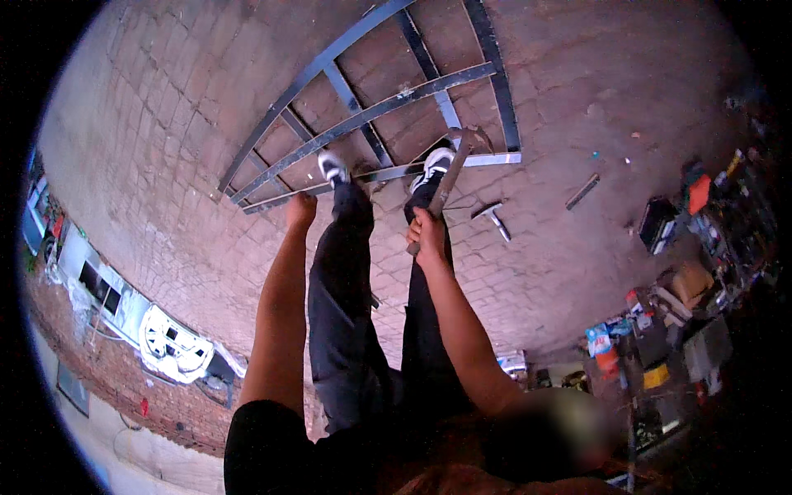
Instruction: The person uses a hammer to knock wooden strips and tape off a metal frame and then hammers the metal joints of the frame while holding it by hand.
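Note:
My right hand point(425, 234) is wrapped round the long handle of a hammer point(450, 183). The hammer's head is up and away from me, overlapping the near right part of a dark metal frame point(363, 118). This frame lies on the paving and has a curved outer bar, crossbars and several uprights. By the frame's near left bar, my left hand point(302, 211) is closed with its knuckles up. Whether it grips the bar or something small is hidden. My shoes point(333, 167) are at the frame's near edge.
On the paving right of my legs lie a T-shaped piece point(492, 219) with a dark bar and pale stem, and a short flat strip point(582, 191). Boxes, tools and clutter point(660, 305) crowd the right side. A white panel with cutouts point(173, 343) is at the left.

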Motion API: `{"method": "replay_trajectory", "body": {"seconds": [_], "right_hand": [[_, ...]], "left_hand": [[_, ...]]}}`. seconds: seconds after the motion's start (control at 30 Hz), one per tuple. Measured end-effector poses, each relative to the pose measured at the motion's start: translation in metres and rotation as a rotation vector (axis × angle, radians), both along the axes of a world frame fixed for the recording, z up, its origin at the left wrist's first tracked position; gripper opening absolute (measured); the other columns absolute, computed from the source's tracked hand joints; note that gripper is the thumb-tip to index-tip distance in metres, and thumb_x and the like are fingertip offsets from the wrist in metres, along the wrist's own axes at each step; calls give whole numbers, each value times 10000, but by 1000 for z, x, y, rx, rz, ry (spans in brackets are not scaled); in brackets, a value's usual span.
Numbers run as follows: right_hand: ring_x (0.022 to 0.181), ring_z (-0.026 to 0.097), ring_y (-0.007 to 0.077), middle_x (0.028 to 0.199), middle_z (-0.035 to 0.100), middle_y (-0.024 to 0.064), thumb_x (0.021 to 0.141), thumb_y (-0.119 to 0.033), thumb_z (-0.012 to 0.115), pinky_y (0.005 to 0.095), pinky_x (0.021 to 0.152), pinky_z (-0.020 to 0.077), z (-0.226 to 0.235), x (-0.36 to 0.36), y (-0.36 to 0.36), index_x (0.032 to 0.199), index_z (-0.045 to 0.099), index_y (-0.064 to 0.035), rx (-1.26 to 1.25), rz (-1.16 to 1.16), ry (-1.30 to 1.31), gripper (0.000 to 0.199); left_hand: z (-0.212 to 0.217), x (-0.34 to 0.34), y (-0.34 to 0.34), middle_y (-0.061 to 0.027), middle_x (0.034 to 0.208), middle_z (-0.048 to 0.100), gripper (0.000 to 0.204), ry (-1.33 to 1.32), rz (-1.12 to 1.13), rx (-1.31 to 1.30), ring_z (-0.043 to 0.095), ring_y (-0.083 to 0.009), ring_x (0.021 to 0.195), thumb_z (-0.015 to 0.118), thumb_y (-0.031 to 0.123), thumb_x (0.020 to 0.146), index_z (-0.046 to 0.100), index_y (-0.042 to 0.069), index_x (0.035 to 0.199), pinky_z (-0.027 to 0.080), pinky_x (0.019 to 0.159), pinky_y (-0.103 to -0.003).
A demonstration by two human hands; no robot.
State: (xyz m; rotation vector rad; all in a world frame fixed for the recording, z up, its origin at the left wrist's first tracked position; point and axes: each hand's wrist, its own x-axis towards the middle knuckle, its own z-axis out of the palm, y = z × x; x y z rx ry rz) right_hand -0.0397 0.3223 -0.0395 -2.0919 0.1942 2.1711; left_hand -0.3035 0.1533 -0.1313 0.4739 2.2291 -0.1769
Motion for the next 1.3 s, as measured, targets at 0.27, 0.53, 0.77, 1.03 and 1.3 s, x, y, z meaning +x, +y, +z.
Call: {"method": "replay_trajectory", "body": {"seconds": [0.27,0.53,0.77,1.03,1.3], "right_hand": [[382,258,67,485,261,-61,840,-234,555,236,402,243,28,-51,70,616,339,-171,7,-263,65,316],[381,261,59,490,279,-66,852,-230,549,228,398,244,13,-91,118,604,349,-175,-9,-395,161,324],[385,260,68,499,279,-52,840,-231,566,242,402,253,-72,-121,157,612,367,-158,-133,-301,32,312],[369,283,83,465,260,-52,823,-241,562,243,393,241,-104,-114,191,564,317,-170,-179,-184,127,363],[362,317,97,452,290,-45,839,-318,576,269,390,254,-112,-107,214,549,358,-142,-186,-239,212,403]], "left_hand": [[-69,-24,105,-236,917,614,348,-268,-265,108,590,-405,863,522,331,776,625,8,854,462,774,-478],[-78,-40,205,-199,885,616,299,-322,-250,366,579,-380,863,523,304,811,615,44,926,456,749,-465],[-165,-49,350,-163,1073,568,338,-239,-319,502,516,-346,1025,629,251,753,590,71,1037,432,851,-414],[-296,-41,552,-175,900,600,637,296,-531,638,590,-274,842,741,307,642,495,-12,1135,477,711,-385],[-315,-53,587,-80,936,626,607,-479,-169,545,565,-184,854,815,329,604,586,-19,1045,464,749,-354]]}}
